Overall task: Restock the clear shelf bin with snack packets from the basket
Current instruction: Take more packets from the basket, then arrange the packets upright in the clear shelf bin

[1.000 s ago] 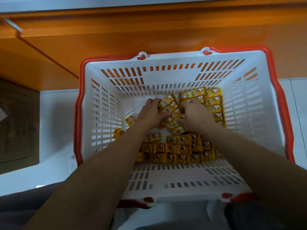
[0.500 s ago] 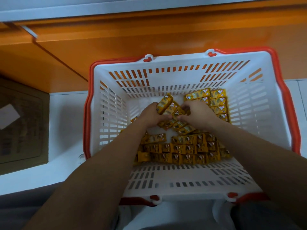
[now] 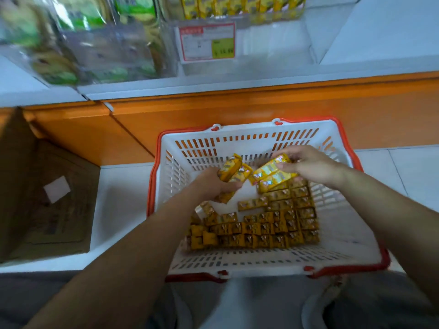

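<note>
**While Both Hands Are Loaded: Bin Lies at 12 O'Clock**

While each hand carries a bundle of yellow packets above the basket [image 3: 249, 267], the clear shelf bin [image 3: 268, 39] stands well apart at 12 o'clock, up on the white shelf. Shelf packets [image 3: 240, 7] of like colour show inside it. From the left hand [image 3: 221, 186] the bin bears toward 1 o'clock; from the right hand [image 3: 308, 166], toward 11 o'clock. The right hand sits higher in view and is judged the nearer.

Left hand: fingers curled round the left bundle [image 3: 234, 172], long axis 7 to 1 o'clock. Right hand: thumb and fingers pinching the right bundle [image 3: 273, 174], long axis 8 to 2 o'clock. Whether the bundles touch at their inner ends cannot be told.

Remaining stock [image 3: 261, 226] lies in rows on the basket floor, at 6 o'clock of the hands.

Surface and room: the basket rests on a pale floor [image 3: 123, 198] against an orange plinth [image 3: 237, 110]. A price label [image 3: 207, 41] hangs on the bin front. A neighbouring bin [image 3: 95, 43] of green packs, blurred, stands at 10 o'clock. A cardboard box [image 3: 47, 198] sits at 9 o'clock of the basket. Judgement: the carry must rise over the plinth and clear the bin's front wall.
</note>
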